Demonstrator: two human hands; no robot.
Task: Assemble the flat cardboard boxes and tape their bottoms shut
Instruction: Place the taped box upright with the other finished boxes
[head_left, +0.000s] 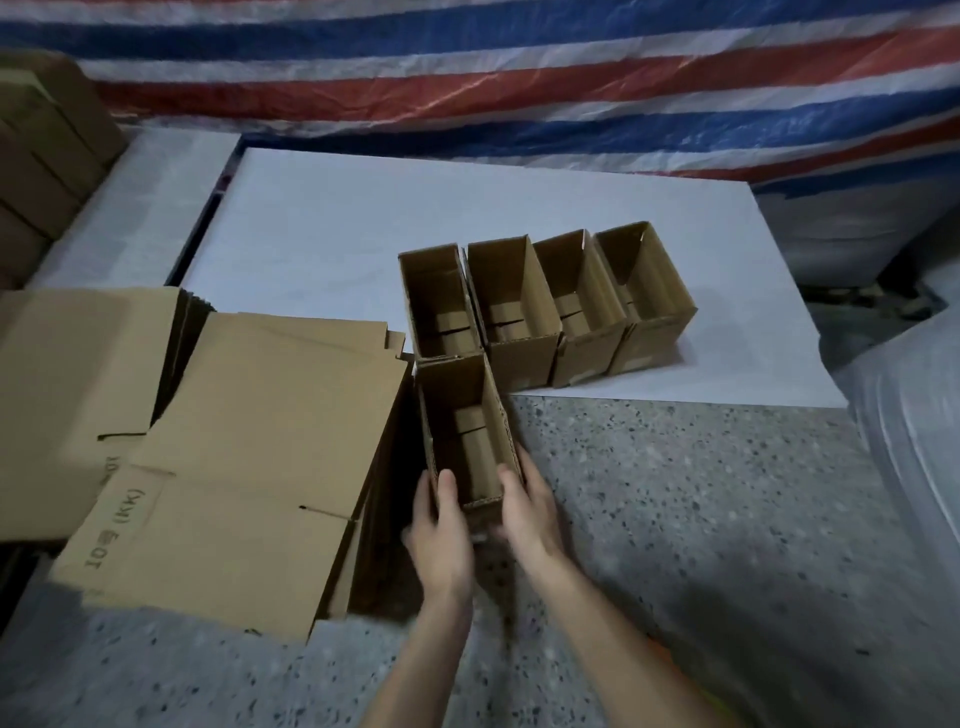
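**Head view: an assembled box held at its near end, beside a row of four**

The near end of a small open-topped brown cardboard box is gripped by both hands. The left hand is curled round the left corner with its thumb over the rim. The right hand is wrapped round the right corner in the same way. The box stands upright, and its far end touches the nearest of four like boxes, which are set side by side. Folded bottom flaps can be seen inside each box. Whether the held one has been taped underneath cannot be told, and no tape roll is seen.

The step in hand is judged to be the placing of a finished box. The next move would then call for a release, and for a fresh piece to be taken from the flat brown cardboard blanks lying just to the left.

The row rests on a white sheet, which is laid over a speckled grey stone surface. A red, white and blue striped tarpaulin is hung behind. More stacked brown cardboard is piled at the far left, and pale wrapped bundles lie at the right.
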